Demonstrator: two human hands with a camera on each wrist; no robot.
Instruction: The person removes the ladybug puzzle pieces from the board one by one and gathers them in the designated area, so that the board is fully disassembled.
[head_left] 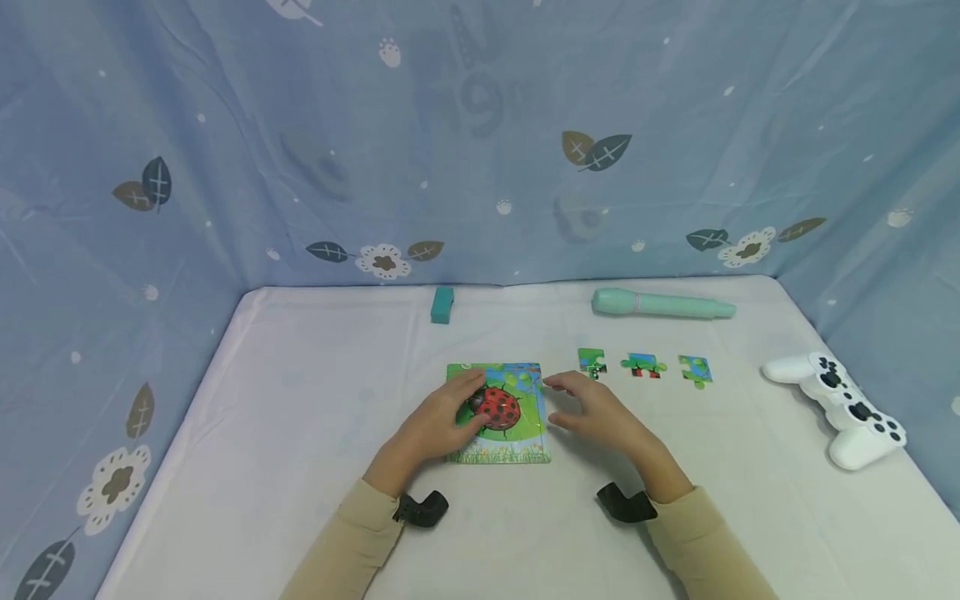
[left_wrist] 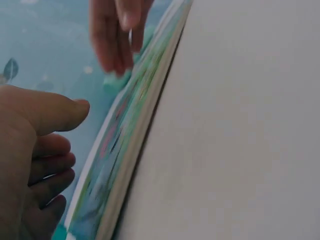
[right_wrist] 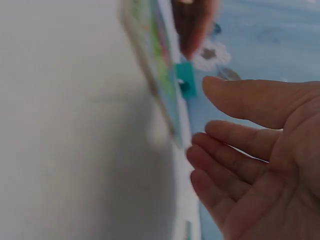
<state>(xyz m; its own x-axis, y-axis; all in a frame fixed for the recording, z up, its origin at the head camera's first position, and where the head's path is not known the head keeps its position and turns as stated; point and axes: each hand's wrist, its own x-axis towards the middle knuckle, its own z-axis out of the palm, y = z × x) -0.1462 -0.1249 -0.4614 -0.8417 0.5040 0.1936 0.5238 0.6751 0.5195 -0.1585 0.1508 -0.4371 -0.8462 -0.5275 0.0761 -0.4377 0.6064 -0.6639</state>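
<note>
A square jigsaw puzzle point(head_left: 517, 452) with a red ladybug picture lies flat in the middle of the table. Over its left part hovers my left hand point(head_left: 438, 423), fingers loosely bent and thumb apart, hiding some of the picture. Beside the right edge is my right hand point(head_left: 600, 417), palm turned inward with nothing in it. Both wrist views show relaxed fingers gripping nothing; whether any fingertip touches the puzzle I cannot tell. Right of the puzzle lie three loose pieces: a green one point(head_left: 591, 359), a blue-and-red one point(head_left: 645, 362) and a blue-and-green one point(head_left: 696, 369).
A teal block point(head_left: 442, 305) sits near the table's back edge. Further right lies a mint-green tube-shaped object point(head_left: 663, 305). A white game controller point(head_left: 843, 408) is at the right edge. Blue patterned cloth point(head_left: 495, 167) hangs behind and along both sides of the white table point(head_left: 315, 375).
</note>
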